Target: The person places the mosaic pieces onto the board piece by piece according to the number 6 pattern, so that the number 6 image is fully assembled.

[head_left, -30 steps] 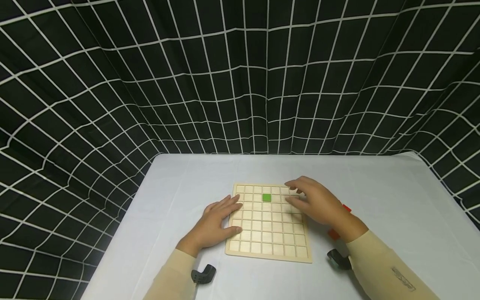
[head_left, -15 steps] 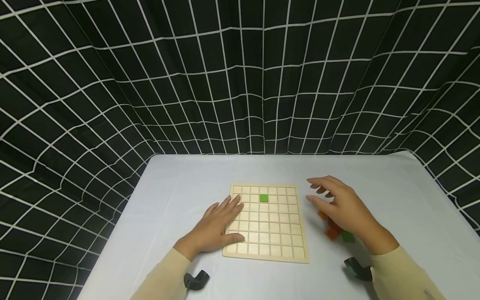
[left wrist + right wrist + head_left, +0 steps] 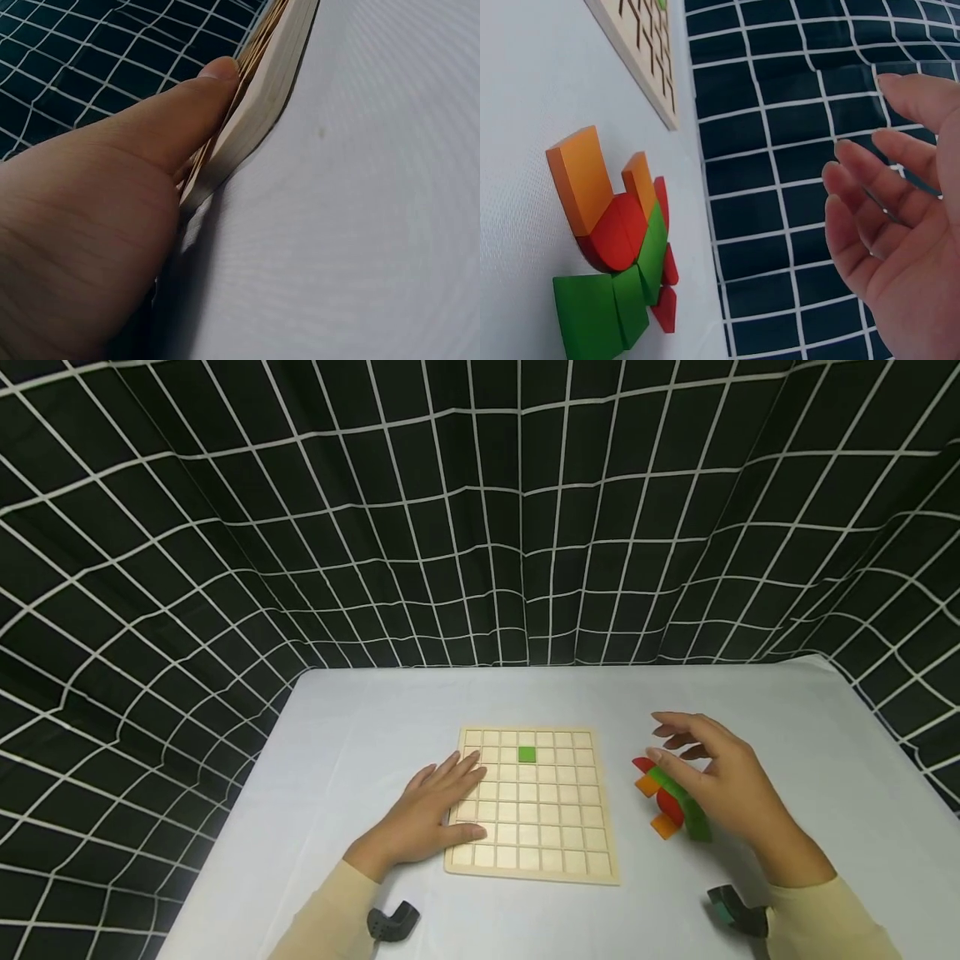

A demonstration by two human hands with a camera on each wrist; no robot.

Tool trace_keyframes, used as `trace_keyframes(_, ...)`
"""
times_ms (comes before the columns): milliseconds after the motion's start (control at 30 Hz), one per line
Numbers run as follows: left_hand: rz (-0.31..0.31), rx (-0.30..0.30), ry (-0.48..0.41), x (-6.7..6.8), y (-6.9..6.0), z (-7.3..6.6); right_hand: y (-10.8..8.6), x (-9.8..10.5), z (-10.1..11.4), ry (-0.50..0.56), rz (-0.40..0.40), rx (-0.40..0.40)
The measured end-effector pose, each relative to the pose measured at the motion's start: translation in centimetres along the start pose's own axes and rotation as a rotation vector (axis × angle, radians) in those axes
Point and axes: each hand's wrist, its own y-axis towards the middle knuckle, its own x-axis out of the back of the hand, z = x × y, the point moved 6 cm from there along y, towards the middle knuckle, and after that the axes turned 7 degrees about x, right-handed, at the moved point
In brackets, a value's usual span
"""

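Left hand (image 3: 426, 817) on the board (image 3: 540, 814), right hand (image 3: 726, 777) now farther right of it, near blocks (image 3: 670, 807); both with fingers apart.

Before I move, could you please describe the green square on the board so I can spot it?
On the white table, the left hand rests on the board. The green square fills the middle cell of the board's second row from the far edge, the only coloured cell showing.
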Motion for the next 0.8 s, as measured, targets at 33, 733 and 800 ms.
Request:
trace_keyframes(33, 0.003, 0.003, -0.007, 0.0, 0.0, 0.1, 0.0, 0.0, 0.0, 0.002, -0.001, 0.002)
trace_keyframes(733, 0.014, 0.012, -0.07, 0.3, -0.1, -0.1, -1.1, 1.9, -1.5, -0.063, 0.031, -0.123)
trace_keyframes(800, 0.012, 0.013, -0.071, 0.4, -0.1, -0.1, -1.2, 2.0, -1.8, -0.068, 0.032, -0.135)
